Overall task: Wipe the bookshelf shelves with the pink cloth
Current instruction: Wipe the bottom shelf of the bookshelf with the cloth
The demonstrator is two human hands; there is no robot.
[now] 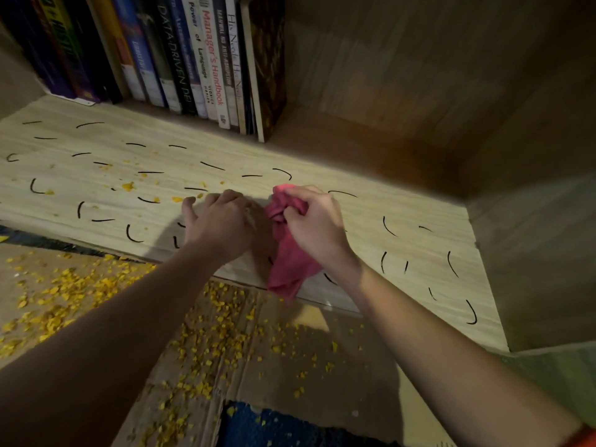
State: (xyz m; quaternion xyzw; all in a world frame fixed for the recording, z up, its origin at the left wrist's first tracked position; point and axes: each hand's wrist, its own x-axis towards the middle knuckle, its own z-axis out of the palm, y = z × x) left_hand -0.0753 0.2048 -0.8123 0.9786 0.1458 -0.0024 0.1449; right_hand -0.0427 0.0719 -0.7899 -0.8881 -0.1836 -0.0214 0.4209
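A: Blue mat [290, 427], yellow crumbs [209, 350] on cardboard [322, 382], all below shelf [403, 221] front edge. Hands?
B: Right hand [311, 221] grips bunched pink cloth [290, 266] over shelf front, tail hanging past edge. Left hand [216, 221] loosely curled, empty, fingertips on shelf. Books [193, 59] at shelf back.

The left hand [219, 221] and the right hand [317, 221] were bare, as were both forearms; at the near right corner, a narrow edge of orange sleeve [586, 437] showed on the right arm.
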